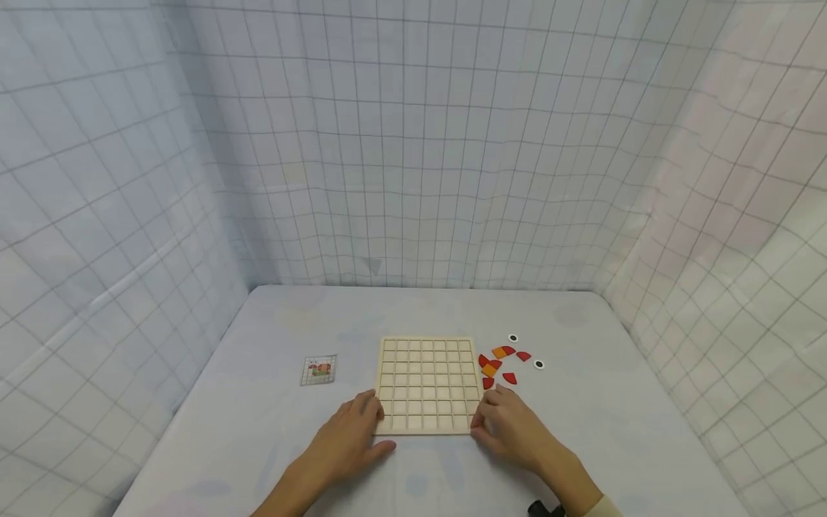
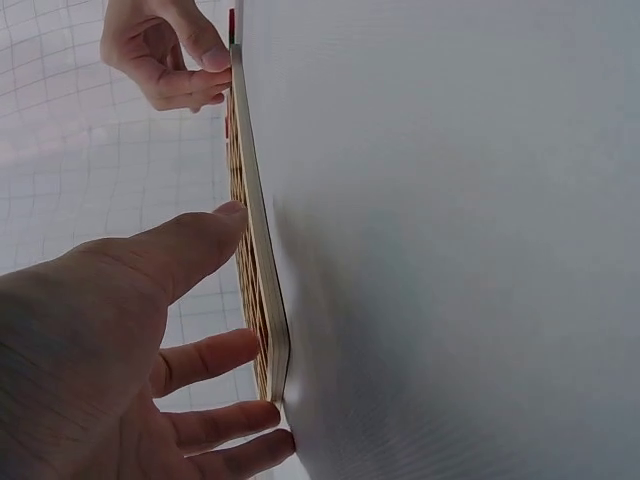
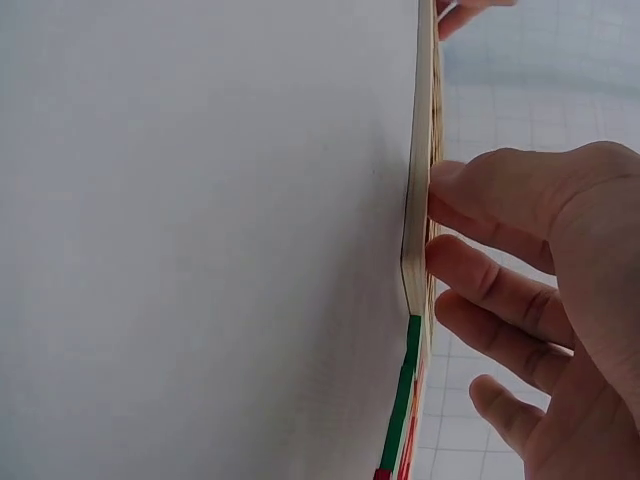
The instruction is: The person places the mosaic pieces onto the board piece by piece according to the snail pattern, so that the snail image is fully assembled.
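Observation:
A pale wooden grid board [image 1: 426, 382] lies flat with bare square cells. My left hand [image 1: 349, 436] is at its front left corner; the fingertips touch the left edge and the thumb stretches along the front. In the left wrist view the board's edge [image 2: 265, 260] runs past these spread fingers. By the front right corner, my right hand [image 1: 512, 429] touches the board with bent fingers. The right wrist view has that thumb [image 3: 490, 190] and the fingers against the board, apart from one another. Red curved-edge pieces [image 1: 510, 378] and orange squares [image 1: 489, 370] lie just beyond the right hand.
Two white discs with black centres, one a round eye piece [image 1: 539, 365], lie beside the red pieces. A small card [image 1: 319, 370] with a gridded colour picture lies left of the board. A black object [image 1: 545, 509] shows under the right wrist. Gridded white cloth [image 1: 400, 179] walls the table.

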Tool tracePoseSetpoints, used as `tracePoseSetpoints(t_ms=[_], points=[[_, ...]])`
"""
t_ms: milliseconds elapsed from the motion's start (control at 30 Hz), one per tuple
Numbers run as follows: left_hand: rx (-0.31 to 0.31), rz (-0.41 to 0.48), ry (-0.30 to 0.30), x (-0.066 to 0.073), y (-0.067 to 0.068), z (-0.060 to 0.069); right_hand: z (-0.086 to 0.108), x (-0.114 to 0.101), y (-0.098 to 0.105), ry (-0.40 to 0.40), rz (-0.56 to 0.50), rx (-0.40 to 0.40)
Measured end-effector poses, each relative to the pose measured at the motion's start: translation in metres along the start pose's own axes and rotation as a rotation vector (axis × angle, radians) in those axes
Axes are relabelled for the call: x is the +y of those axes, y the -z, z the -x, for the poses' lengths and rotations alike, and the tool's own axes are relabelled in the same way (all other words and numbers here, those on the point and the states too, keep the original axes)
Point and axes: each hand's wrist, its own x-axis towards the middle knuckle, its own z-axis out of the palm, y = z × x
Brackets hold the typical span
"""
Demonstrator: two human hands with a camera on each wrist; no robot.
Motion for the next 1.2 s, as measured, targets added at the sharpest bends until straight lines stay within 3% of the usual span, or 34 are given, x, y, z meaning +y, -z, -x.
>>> tracePoseSetpoints(t_ms=[233, 333, 533, 933, 1200], points=[[-0.020, 0.000, -0.023, -0.005, -0.003, -0.011, -0.004, 0.007, 0.004, 0.036, -0.030, 0.051], [-0.042, 0.007, -0.020, -0.006, -0.004, -0.017, -0.008, 0.014, 0.006, 0.011, -0.042, 0.084], [-0.057, 0.009, -0.012, -0.009, -0.004, -0.028, -0.020, 0.035, 0.011, -0.116, -0.087, 0.121], [-0.094, 0.061, 0.015, -0.015, -0.001, -0.038, -0.053, 0.112, 0.027, -0.365, -0.181, 0.199], [-0.111, 0.065, 0.007, -0.018, 0.005, -0.043, -0.065, 0.143, 0.021, -0.569, -0.295, 0.118]])
